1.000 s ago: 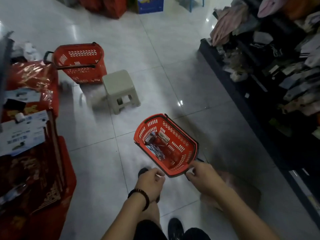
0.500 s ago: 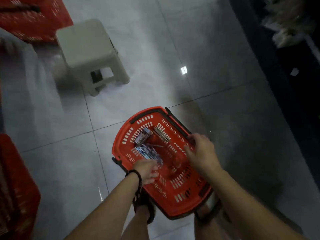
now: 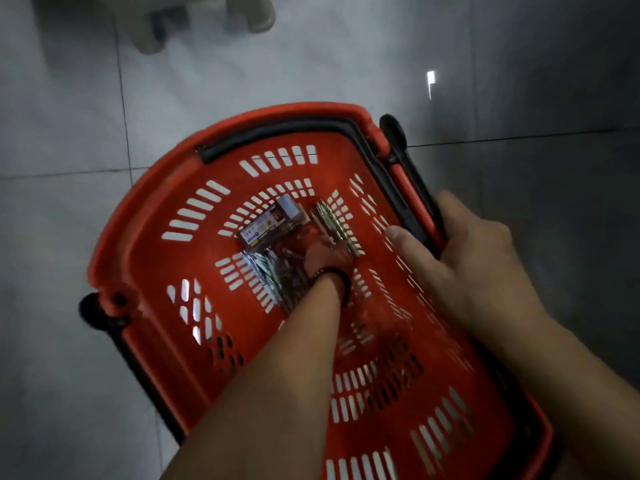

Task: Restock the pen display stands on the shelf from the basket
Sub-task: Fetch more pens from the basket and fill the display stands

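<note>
A red plastic basket (image 3: 145, 209) with black handles sits on the tiled floor right below me. At its bottom lie a small printed box (image 3: 266, 223), clear packs of pens (image 3: 263, 275) and a narrow pack (image 3: 334, 220). My left hand (image 3: 327, 258), with a dark band on the wrist, reaches down into the basket and rests on the packs; its fingers are hidden and blurred. My right hand (image 3: 474, 258) grips the basket's right rim and folded black handle, with the thumb inside the basket. No shelf or display stand is in view.
The legs of a pale plastic stool (image 3: 207, 15) show at the top edge, beyond the basket. Grey glossy floor tiles (image 3: 62, 116) surround the basket, darker on the right side.
My head has dropped closer over the basket. My left hand went from the near rim down to the packs at the bottom. My right hand stays on the right rim.
</note>
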Available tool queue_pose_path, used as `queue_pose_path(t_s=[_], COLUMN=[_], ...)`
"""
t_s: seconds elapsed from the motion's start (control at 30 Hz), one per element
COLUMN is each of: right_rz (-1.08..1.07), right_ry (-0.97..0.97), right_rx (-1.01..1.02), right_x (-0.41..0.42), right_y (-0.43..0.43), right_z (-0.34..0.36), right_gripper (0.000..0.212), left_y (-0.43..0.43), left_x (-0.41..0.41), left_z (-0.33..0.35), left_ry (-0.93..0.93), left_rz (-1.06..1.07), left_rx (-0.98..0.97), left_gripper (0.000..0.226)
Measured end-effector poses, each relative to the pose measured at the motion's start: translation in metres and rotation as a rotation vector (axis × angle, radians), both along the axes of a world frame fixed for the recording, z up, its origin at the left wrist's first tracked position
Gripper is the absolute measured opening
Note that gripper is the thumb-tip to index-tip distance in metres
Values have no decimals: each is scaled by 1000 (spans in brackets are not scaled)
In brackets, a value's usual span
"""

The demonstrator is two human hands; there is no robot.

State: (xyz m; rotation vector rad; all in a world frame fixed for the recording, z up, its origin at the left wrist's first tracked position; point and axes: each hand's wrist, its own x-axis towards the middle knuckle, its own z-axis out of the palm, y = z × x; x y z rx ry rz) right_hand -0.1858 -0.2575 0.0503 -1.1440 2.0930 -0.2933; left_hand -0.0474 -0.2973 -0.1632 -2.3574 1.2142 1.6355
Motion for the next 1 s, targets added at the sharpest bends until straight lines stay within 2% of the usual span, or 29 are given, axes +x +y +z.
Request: queue_pose_path(t_s=[0.17, 0.4, 0.5, 0.67, 0.77, 1.0], right_rz=[-30, -29, -27, -27, -23, 1], right_ry=[-21, -37, -32, -33, -37, -35], right_rx=[-13, 22, 13, 1, 9, 24], right_x=[0, -3, -3, -4, -4, -5], right_y=[0, -2, -5, -8, -7, -9], right_z=[-15, -17, -17, -20, -22, -24], right_gripper=[41, 41, 42, 44, 46, 44], left_y=[7, -1, -4, -6, 0, 30], left_x=[-17, -32, -35, -35, -33, -12], left_z=[-29, -39, -36, -34, -30, -5], left_ry=[-64, 73, 94, 106, 102, 129], left_rz=[133, 356, 351, 306, 300, 297], left_rx=[13, 81, 86, 83, 76, 13], left_gripper=[40, 44, 50, 35, 40, 36])
